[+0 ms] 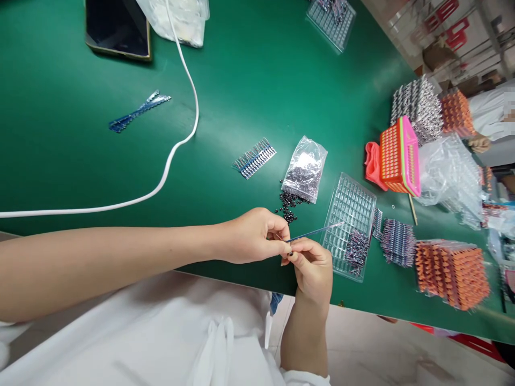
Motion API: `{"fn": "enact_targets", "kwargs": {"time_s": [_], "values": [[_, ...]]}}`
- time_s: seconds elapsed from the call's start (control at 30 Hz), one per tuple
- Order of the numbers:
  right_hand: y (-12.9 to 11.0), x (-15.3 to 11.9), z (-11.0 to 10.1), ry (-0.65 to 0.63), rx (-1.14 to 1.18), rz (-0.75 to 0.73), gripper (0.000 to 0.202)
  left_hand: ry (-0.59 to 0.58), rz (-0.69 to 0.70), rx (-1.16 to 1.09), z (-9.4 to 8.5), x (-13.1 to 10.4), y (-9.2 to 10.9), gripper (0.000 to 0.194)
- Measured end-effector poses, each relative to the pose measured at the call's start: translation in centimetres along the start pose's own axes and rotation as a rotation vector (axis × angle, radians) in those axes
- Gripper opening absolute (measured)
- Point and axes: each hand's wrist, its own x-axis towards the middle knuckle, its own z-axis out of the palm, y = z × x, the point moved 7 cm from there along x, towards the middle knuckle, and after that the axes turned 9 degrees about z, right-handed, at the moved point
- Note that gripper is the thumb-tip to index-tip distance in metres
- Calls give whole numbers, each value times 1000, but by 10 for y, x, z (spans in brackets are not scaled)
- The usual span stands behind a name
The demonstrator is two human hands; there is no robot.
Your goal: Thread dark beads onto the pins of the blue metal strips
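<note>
My left hand [257,236] and my right hand [311,265] meet at the table's front edge, fingertips pinched close together. Between them a thin blue strip [316,231] sticks out to the right, over a clear compartment tray [341,206]. A small dark bead [290,253] shows at my right fingertips. Just beyond my hands lie loose dark beads [288,206], beside a clear plastic bag [306,166] of the same beads. Farther left rests a strip with a row of wired pieces [257,158]. Which fingers grip the blue strip is partly hidden.
A white cable [173,153] curves across the green table [241,69]. A phone [118,27] and blue strips [139,111] lie at the left. To the right are an orange and pink basket [396,155], orange stacks [450,273] and blue bundles [398,242]. A person's white clothing [493,110] shows far right.
</note>
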Motion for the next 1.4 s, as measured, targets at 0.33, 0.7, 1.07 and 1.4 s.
{"fn": "enact_targets", "kwargs": {"time_s": [0.33,0.7,1.07,1.4], "values": [[-2,0,3,-22,2,-20,5,-12,-30,10,1,-1,-1,17],[2,1,0,8,-21,1,10,-13,-19,44,1,0,-1,19],[1,2,-1,53,-21,-6,8,40,-46,-36,-2,0,0,17],[-8,-3,-5,232,-280,-81,15,130,-81,-22,-7,2,-9,19]]}}
